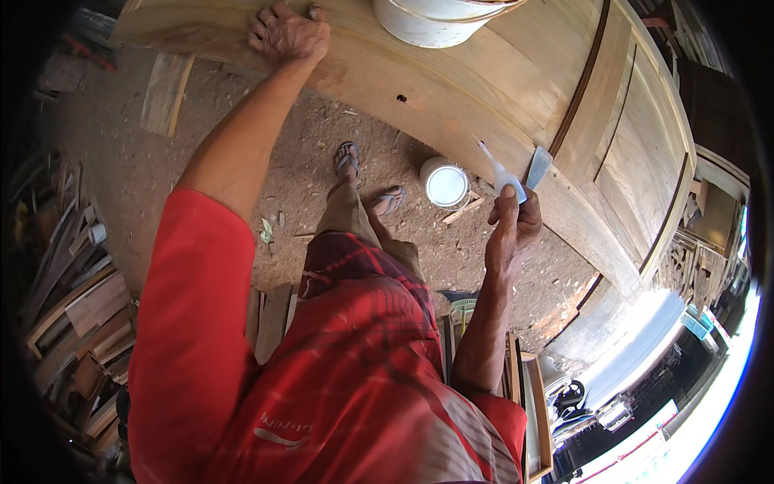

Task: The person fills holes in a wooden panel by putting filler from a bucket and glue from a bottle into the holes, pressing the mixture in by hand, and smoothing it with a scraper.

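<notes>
A large wooden door panel [355, 68] lies flat at the far side, with a small dark hole near its front edge. My left hand [290, 36] rests on its left part, fingers spread and a little bent, holding nothing. Over the panel's near edge, my right hand [516, 226] grips a small white squeeze bottle [503, 177] with a narrow nozzle pointing away from me. A putty knife's metal blade [538, 168] shows just beyond the same fingers; its handle is hidden, so I cannot tell whether this hand holds it too.
A white bucket [435, 24] stands on the panel's far part. Below the panel, an open pail [446, 185] with white contents sits on the dirt floor near my feet. Wood scraps [97, 306] pile up at the left. A wooden frame [536, 411] stands by my right side.
</notes>
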`<state>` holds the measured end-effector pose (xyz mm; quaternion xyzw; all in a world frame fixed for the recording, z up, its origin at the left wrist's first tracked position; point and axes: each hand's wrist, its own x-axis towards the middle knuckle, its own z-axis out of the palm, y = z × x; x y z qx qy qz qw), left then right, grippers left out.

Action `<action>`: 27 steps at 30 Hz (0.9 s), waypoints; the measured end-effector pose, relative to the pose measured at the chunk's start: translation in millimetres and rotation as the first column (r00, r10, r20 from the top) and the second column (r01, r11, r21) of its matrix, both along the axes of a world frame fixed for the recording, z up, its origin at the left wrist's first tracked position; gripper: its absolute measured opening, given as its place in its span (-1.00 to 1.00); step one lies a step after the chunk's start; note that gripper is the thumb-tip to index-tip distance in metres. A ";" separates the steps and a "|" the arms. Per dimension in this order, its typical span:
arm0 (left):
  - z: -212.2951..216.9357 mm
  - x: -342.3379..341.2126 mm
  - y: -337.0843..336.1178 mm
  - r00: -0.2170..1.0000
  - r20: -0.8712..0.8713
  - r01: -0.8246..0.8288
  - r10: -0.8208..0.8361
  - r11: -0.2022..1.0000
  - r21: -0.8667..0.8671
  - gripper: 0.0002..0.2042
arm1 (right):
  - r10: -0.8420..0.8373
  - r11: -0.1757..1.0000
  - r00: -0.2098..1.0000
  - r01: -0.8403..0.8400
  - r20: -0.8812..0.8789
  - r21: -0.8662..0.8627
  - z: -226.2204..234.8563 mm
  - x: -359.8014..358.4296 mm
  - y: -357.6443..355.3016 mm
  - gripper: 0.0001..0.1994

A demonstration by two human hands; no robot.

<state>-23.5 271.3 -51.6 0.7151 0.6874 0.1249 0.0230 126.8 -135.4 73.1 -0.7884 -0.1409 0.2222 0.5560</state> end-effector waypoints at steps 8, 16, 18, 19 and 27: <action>22.5 1.7 -10.5 1.000 -0.025 0.008 -0.010 0.996 -0.094 -0.28 | -0.038 0.995 0.993 0.048 -0.109 0.090 3.3 1.9 3.1 -0.72; 7.9 -1.6 -4.4 1.000 -0.026 -0.003 0.004 0.999 0.033 -0.28 | -0.070 0.979 0.982 0.101 -0.176 0.175 -8.0 -6.0 -3.9 -0.78; 8.7 1.0 -5.6 0.999 -0.032 0.007 -0.006 1.000 0.031 -0.28 | -0.073 0.981 0.983 0.101 -0.170 0.163 -10.8 -4.9 -6.7 -0.76; 9.0 2.5 -6.1 0.999 -0.035 0.011 -0.010 1.000 0.028 -0.28 | -0.076 0.981 0.982 0.105 -0.171 0.163 -10.8 -4.3 -7.8 -0.76; 5.0 -0.8 -3.7 0.999 -0.042 0.013 -0.011 0.998 0.056 -0.28 | -0.088 0.980 0.982 0.115 -0.166 0.160 -19.1 -8.5 -13.2 -0.77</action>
